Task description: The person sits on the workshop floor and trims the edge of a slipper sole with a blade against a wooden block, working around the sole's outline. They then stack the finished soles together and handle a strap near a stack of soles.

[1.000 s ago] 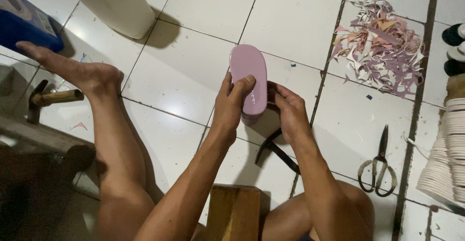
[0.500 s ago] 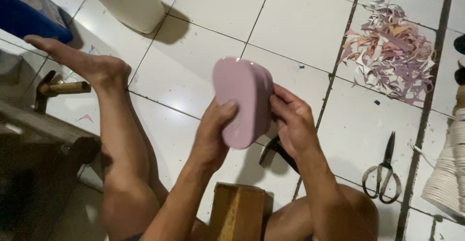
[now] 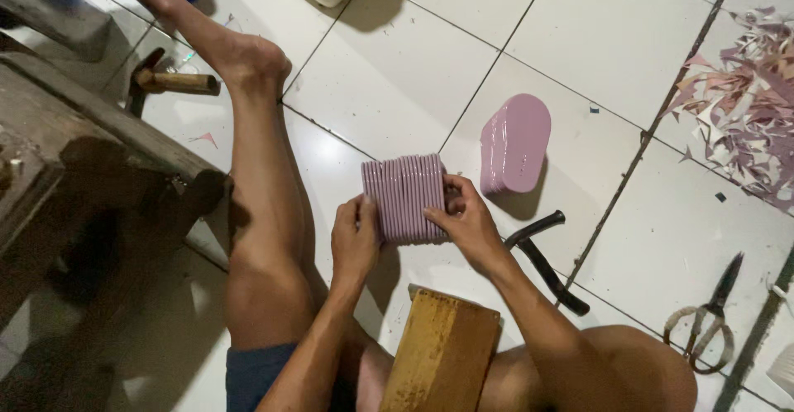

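Both hands grip one stack of pink soles [image 3: 404, 198] edge-up above the floor tiles [image 3: 397, 73], left hand [image 3: 356, 238] and right hand [image 3: 465, 222] fingers closed around it. Another pink stack [image 3: 514, 143] already lies beside; offcuts [image 3: 744, 106] remain heaped.

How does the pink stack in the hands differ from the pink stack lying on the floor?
The held stack is pressed between the left hand and right hand, edges up, so its thin layers show as ribs; the floor stack lies flat and untouched on the tiles, showing its rounded, sole-like face. The held stack looks blocky from this angle, the floor stack elongated. Both share the same pale pink colour.
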Motion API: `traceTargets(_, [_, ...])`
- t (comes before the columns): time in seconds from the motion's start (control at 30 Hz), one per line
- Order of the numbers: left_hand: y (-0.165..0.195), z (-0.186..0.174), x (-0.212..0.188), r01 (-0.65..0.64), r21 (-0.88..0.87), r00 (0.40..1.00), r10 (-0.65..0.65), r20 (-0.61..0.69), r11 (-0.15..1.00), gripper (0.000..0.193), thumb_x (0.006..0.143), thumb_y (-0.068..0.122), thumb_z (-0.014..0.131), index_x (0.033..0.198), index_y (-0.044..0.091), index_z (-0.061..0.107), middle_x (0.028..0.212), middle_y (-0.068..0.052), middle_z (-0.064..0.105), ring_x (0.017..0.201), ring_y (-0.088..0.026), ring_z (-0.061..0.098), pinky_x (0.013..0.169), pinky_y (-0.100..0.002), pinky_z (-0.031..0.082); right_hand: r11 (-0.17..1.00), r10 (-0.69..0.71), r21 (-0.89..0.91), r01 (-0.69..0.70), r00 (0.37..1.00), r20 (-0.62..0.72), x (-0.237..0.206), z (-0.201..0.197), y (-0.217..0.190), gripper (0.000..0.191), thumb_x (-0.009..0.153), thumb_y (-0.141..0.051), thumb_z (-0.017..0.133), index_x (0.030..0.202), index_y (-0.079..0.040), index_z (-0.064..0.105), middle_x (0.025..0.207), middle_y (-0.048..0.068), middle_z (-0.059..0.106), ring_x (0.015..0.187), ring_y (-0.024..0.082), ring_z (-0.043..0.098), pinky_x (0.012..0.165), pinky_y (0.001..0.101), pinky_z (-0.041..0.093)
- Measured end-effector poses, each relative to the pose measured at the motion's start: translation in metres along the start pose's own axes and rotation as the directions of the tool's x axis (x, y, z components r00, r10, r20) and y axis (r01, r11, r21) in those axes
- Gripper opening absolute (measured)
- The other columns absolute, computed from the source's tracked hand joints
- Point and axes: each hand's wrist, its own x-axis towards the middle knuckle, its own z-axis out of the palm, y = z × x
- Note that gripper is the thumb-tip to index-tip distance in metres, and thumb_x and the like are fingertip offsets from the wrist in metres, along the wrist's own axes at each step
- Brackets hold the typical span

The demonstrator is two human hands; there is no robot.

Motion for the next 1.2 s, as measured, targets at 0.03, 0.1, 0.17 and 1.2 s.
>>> traceTargets(0.03, [0.004,0.004,-0.002,-0.041,0.041,0.999,0.043,-0.028,0.998,0.061,0.097,0.040,0.062,0.139,-0.003,0.053,0.130,-0.021,0.059,0.118,-0.031,0.060,0.102,-0.041,0.048,0.999,-0.031,-0.043,0.031,0.999,-0.007,0.000,-0.001,0.003,0.067,0.087,-0.016,0.075,0.145,-0.004,0.043,0.107,0.015,0.065,0.089,0.018,0.066,0.070,0.0323,0.061])
traceTargets(0.1, [0.015,0.012,-0.005,-0.081,0.140,0.996,0.087,-0.036,0.987,0.087,0.084,0.047,0.076,0.145,-0.006,0.042,0.133,-0.024,0.052,0.124,-0.036,0.052,0.103,-0.046,0.044,0.999,0.011,-0.037,-0.010,1.000,0.026,0.000,-0.005,0.007,0.072,0.086,-0.014,0.077,0.147,-0.004,0.042,0.108,0.016,0.064,0.091,0.017,0.065,0.072,0.0324,0.062])
traceTargets(0.17, [0.025,0.019,-0.006,-0.097,0.249,0.995,0.101,-0.006,0.964,0.115,0.069,0.052,0.088,0.149,-0.008,0.030,0.131,-0.027,0.046,0.126,-0.042,0.044,0.103,-0.052,0.039,0.999,0.033,0.009,-0.034,0.997,0.072,0.001,-0.010,0.007,0.075,0.085,-0.012,0.077,0.149,-0.003,0.039,0.110,0.016,0.063,0.092,0.018,0.067,0.073,0.0328,0.064])
traceTargets(1.2, [0.041,0.027,-0.002,-0.031,0.351,0.999,0.026,0.019,0.936,0.135,0.059,0.057,0.093,0.155,-0.004,0.019,0.139,-0.024,0.042,0.130,-0.041,0.041,0.106,-0.054,0.039,0.999,0.001,0.046,-0.007,0.992,0.125,-0.009,-0.017,0.009,0.070,0.089,-0.013,0.072,0.151,0.001,0.043,0.115,0.004,0.053,0.086,0.010,0.060,0.073,0.0249,0.059])
